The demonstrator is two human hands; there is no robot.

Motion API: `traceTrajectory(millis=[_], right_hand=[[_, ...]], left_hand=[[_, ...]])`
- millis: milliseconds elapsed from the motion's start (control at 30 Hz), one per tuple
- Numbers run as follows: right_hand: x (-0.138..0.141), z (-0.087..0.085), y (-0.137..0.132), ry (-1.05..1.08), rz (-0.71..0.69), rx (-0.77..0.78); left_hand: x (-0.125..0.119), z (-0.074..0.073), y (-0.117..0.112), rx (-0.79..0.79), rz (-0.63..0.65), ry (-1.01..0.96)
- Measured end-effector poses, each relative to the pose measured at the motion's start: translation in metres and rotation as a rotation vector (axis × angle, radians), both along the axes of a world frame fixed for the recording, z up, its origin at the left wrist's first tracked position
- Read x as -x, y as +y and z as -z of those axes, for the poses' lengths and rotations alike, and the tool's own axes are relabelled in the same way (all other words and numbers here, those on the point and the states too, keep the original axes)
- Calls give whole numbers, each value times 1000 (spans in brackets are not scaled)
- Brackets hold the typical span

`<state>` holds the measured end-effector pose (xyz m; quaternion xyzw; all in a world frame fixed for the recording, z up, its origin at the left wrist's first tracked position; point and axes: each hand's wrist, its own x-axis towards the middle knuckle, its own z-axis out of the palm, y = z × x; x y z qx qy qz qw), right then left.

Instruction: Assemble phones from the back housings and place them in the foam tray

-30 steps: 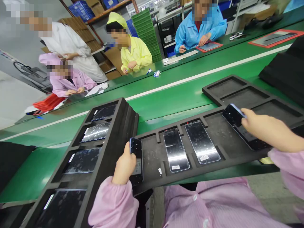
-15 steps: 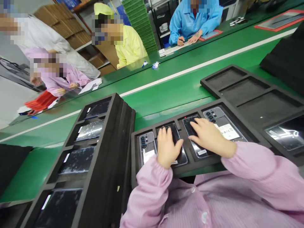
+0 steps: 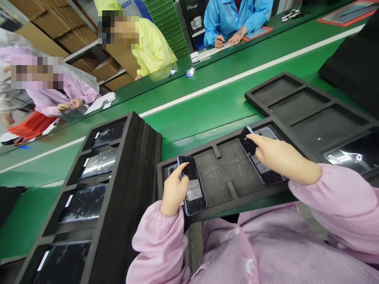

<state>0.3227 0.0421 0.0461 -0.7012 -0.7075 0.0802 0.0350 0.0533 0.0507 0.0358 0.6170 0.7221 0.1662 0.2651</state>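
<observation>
With the left hand [image 3: 174, 188] I hold a black, rectangular, blue-edged phone [image 3: 194, 188], thumb and forefinger closed on its side. It is above the left end of a black foam tray [image 3: 217, 173], its lower end near the tray's near edge. With the right hand [image 3: 278, 156] I hold a similar black rectangular phone [image 3: 257, 159], pinched near its far end, toward the tray's right edge. It partly covers a grey, lens-backed phone [image 3: 268, 133]. I cannot tell whether either held phone touches the tray.
</observation>
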Motion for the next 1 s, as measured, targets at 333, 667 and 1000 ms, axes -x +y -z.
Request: traceTrajectory(millis=[333,667,1000], right_hand=[[15,54,-24,204,-152,-199],[-78,36,-72,298,76,-540],[-82,72,-74,321,181,-757]], left_hand=[[-36,62,-21,-311,254,39],[-34,54,-50,-449,588,188],[-34,62,-49,-475,677,216]])
